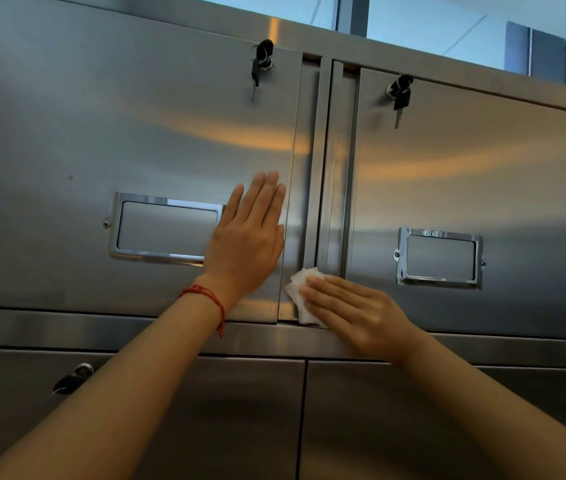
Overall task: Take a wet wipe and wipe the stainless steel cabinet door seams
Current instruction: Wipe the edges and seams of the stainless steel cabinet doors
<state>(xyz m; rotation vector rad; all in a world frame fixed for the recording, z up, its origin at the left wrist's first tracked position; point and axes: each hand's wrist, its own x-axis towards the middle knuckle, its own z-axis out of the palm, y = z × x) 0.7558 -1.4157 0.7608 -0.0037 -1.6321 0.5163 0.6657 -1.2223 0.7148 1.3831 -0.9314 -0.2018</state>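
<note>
A stainless steel cabinet fills the view, with an upper left door [101, 150] and an upper right door [482, 185]. Between them runs a vertical seam [321, 168] with a recessed post. My left hand [250, 237] lies flat, fingers straight, against the left door beside the seam. My right hand [354, 310] presses a folded white wet wipe [297, 289] with straight fingers onto the bottom end of the seam, just above the horizontal rail [101, 329]. Most of the wipe is hidden under my fingers.
Each upper door carries a lock with hanging keys [260, 64] [400, 95] and a chrome label frame [165, 228] [439, 258]. Two lower doors [413, 427] meet at a dark seam [302, 410]. Another key [71, 379] hangs at lower left. Windows show above the cabinet.
</note>
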